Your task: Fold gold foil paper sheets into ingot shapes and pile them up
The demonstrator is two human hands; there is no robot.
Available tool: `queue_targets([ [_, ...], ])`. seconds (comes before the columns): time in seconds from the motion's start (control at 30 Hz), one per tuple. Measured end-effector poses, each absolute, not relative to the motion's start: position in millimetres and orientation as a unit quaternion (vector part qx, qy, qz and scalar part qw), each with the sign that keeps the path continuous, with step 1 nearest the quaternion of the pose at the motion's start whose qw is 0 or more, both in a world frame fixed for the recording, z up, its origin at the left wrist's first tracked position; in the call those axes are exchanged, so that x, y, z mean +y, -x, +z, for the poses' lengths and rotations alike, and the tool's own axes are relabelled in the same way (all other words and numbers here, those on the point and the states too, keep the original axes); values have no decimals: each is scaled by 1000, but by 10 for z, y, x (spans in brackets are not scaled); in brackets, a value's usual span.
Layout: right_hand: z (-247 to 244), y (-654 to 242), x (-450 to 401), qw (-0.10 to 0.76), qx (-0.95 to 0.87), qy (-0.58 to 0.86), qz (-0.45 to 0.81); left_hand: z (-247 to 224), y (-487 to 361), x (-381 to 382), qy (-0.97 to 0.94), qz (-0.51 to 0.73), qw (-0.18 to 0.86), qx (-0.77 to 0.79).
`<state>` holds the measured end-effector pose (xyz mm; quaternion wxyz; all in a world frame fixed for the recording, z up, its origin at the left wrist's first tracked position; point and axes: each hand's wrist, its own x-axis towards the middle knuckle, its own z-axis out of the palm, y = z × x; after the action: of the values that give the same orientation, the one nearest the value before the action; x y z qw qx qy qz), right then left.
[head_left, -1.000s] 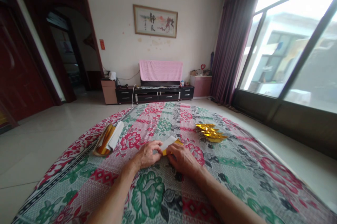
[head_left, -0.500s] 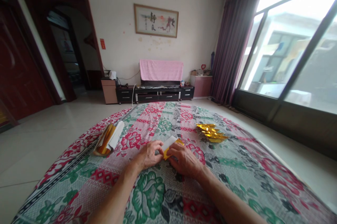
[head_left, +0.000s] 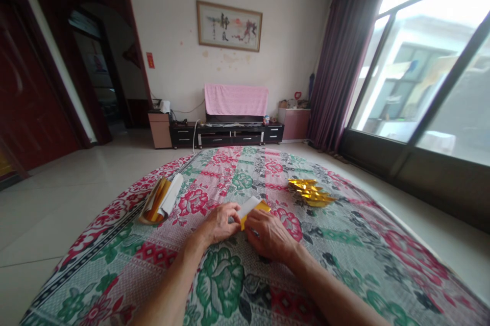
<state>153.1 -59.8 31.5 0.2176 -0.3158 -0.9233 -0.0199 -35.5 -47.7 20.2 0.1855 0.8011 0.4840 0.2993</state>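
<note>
A sheet of gold foil paper with a white back lies partly folded at the middle of the table, between my two hands. My left hand pinches its left edge, fingers curled and thumb bent toward the paper. Over the gold part on the right, my right hand is closed, its fingers pressing on the sheet. Those fingers hide the lower right of the paper. To the right sits a group of folded gold foil pieces, stacked against each other. At the left rests a loose roll of gold and white paper sheets.
A patterned floral cloth covers the round table. Beyond it stand a low black TV cabinet and a TV under a pink cloth. A purple curtain and large windows are on the right, doors on the left.
The view has shifted slightly. Both hands stay at the paper; my right hand's fingers have moved a little on it, with more of the gold upper right edge showing.
</note>
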Motion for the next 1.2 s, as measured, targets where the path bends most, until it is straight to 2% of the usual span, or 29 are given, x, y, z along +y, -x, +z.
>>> queue_targets([
  [0.3,318,-1512,-599,212,-925,314,-19,223,355,-480,-807,295,188,475],
  [0.63,235,-1431,-568,276,-877,391,34,133,444,-421,-790,319,222,474],
  [0.93,237,-1422,-519,252,-873,416,44,110,457,-410,-798,311,202,475],
  [1.2,172,-1382,-494,265,-856,443,23,128,432,-427,-797,319,190,476],
])
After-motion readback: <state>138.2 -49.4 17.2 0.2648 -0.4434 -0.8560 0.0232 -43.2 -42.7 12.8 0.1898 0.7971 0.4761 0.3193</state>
